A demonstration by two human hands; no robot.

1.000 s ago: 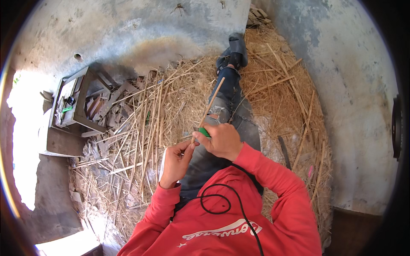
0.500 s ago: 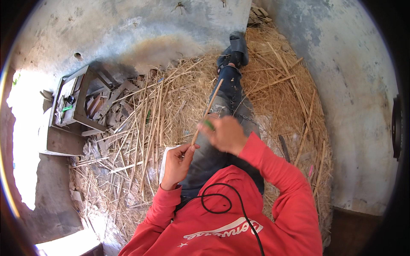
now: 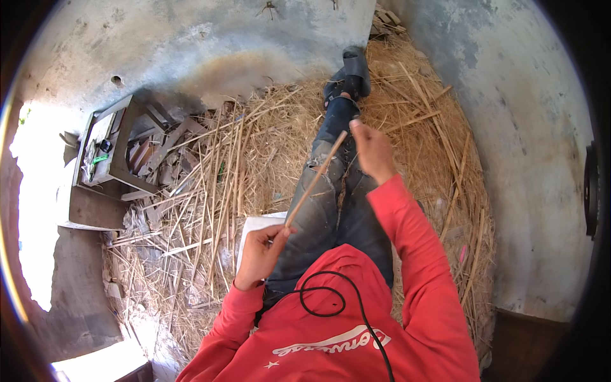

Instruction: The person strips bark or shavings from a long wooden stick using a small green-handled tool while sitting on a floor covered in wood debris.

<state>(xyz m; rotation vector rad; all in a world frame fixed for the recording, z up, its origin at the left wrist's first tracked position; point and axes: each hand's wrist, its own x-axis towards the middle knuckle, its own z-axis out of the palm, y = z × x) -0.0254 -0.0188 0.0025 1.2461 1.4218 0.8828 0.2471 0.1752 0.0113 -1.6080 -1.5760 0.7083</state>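
Note:
My left hand point(image 3: 259, 256) pinches the lower end of a thin bamboo stick point(image 3: 316, 178) between thumb and fingers. The stick slants up and away to the right, above my jeans point(image 3: 318, 210). Past its far tip, my right hand point(image 3: 375, 151) is held with the fingers curled in, apart from the stick. A green-handled tool showed in that hand half a second ago; its handle is now hidden by the fingers, and I cannot make out a blade. A white sheet-like piece point(image 3: 256, 223) lies beside my left hand, by my thigh.
Straw and shavings point(image 3: 273, 153) cover the floor, with long split strips point(image 3: 223, 172) on the left. A wooden stool-like frame point(image 3: 121, 143) on its side stands by scrap wood point(image 3: 159, 156). Stained walls point(image 3: 509, 127) close in ahead and at right. A black cord point(image 3: 356, 286) hangs over my hoodie.
My right hand has moved away from me and to the right, off the stick, past its far tip. The stick has tilted a little more to the right, still in my left hand.

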